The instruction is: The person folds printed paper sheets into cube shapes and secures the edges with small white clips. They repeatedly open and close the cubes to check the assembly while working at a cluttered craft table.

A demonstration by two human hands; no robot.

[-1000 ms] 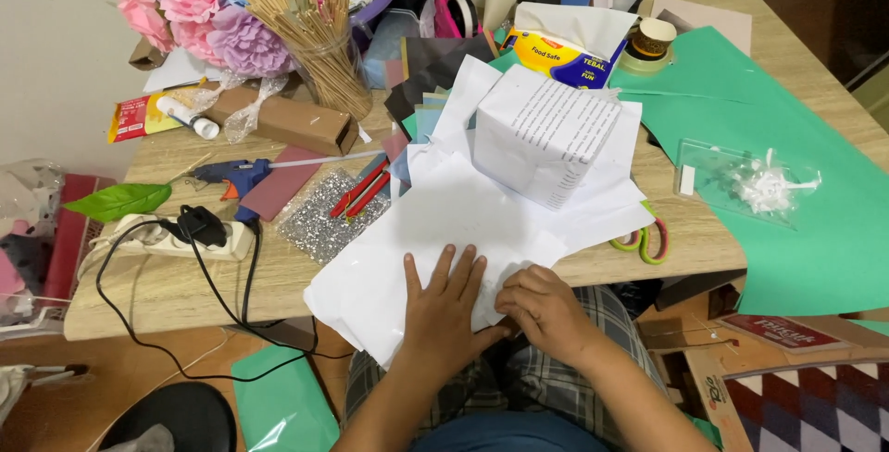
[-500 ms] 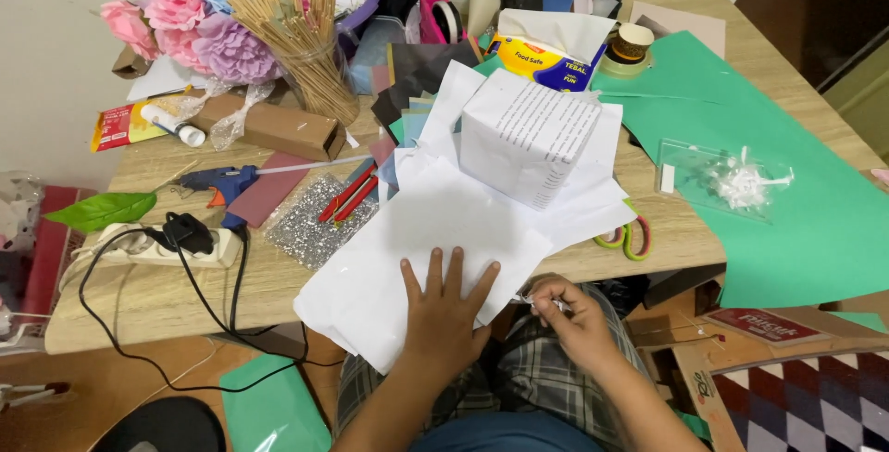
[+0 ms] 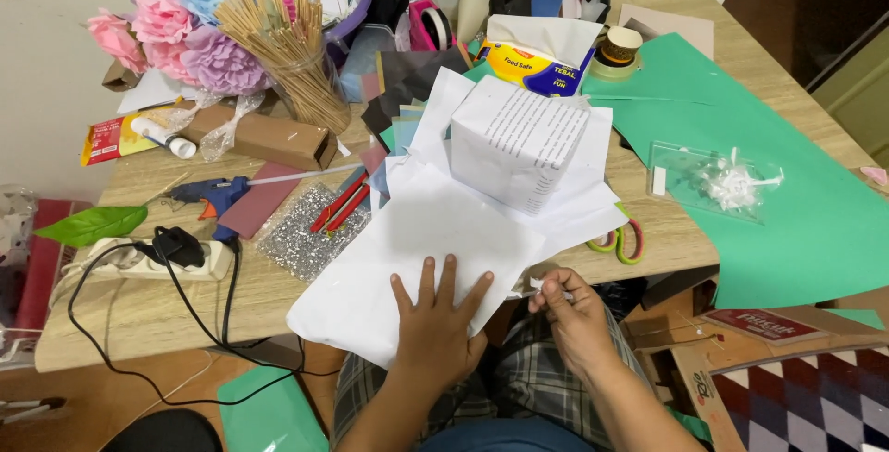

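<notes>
The white paper sheet [image 3: 417,248] lies at the lower middle of the frame, hanging over the near edge of the tabletop [image 3: 139,313]. The left hand [image 3: 437,322] presses flat on it with fingers spread wide, as it did a second ago. What has changed is the right hand [image 3: 567,308]: a second ago it lay on the sheet beside the left, and now it has come off to the right, past the sheet's edge, its fingers pinched narrow on a small white bit [image 3: 542,285], too small to tell what it is. So the sheet is now held down by one hand only.

Just above the sheet, a white paper-wrapped box [image 3: 519,142] stands on more loose sheets. To the right of them lie green-handled scissors [image 3: 619,241], near the right hand, and a large green sheet [image 3: 796,220] beyond. Left of the paper sit red pens [image 3: 341,204], a silver glitter pad [image 3: 301,241], a blue glue gun [image 3: 208,193] and a power strip [image 3: 162,257], whose cord loops over the tabletop's edge, near the sheet's lower left corner.
</notes>
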